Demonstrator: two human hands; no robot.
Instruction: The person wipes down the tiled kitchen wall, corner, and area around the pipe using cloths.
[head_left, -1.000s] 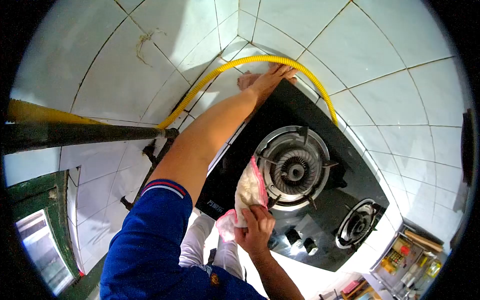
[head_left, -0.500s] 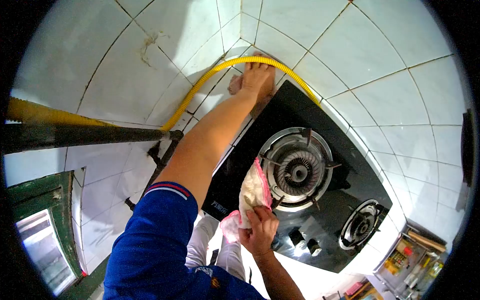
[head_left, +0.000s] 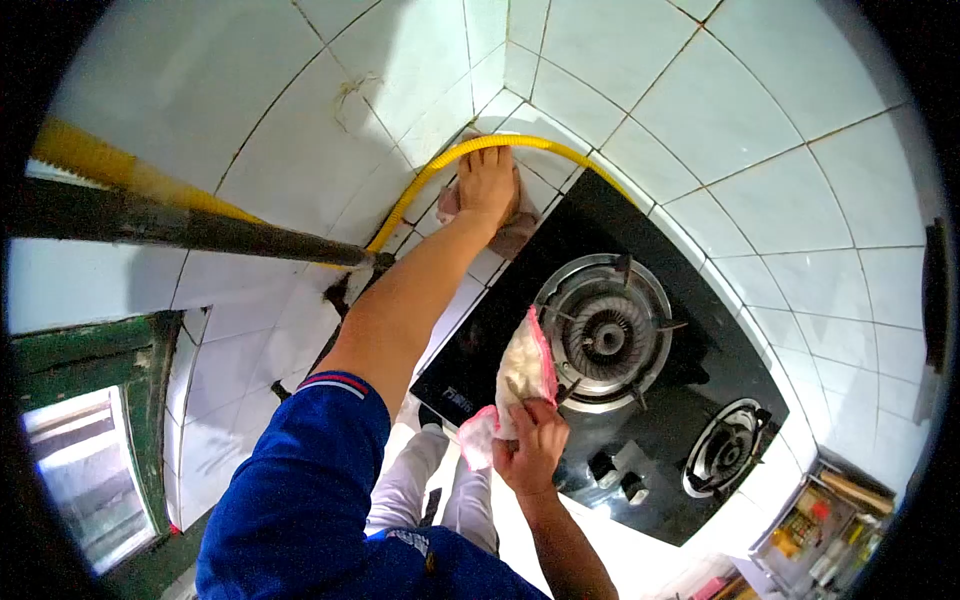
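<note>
In the head view, my left hand (head_left: 487, 187) presses a damp-looking pinkish-brown rag (head_left: 516, 238) onto the white tiled counter in the corner, its fingers beneath the yellow corrugated hose (head_left: 420, 180). Part of the rag is covered by the hand. My right hand (head_left: 535, 445) is closed around a white cloth with a pink edge (head_left: 524, 368), bunched and hanging to both sides. This cloth is at the left side of the large burner (head_left: 608, 338) on the black glass gas stove (head_left: 500, 345).
A dark pipe (head_left: 250, 240) crosses from the left toward my left forearm. Tiled walls (head_left: 740, 120) meet behind the corner. The smaller burner (head_left: 725, 450) and two knobs (head_left: 618, 478) are on the right. A green-framed window (head_left: 90, 470) is lower left, a cluttered tray (head_left: 810, 530) lower right.
My left hand and the rag have slid left and slightly toward me across the tiles. My right hand keeps its hold on the white cloth by the burner. The view has shifted a little.
</note>
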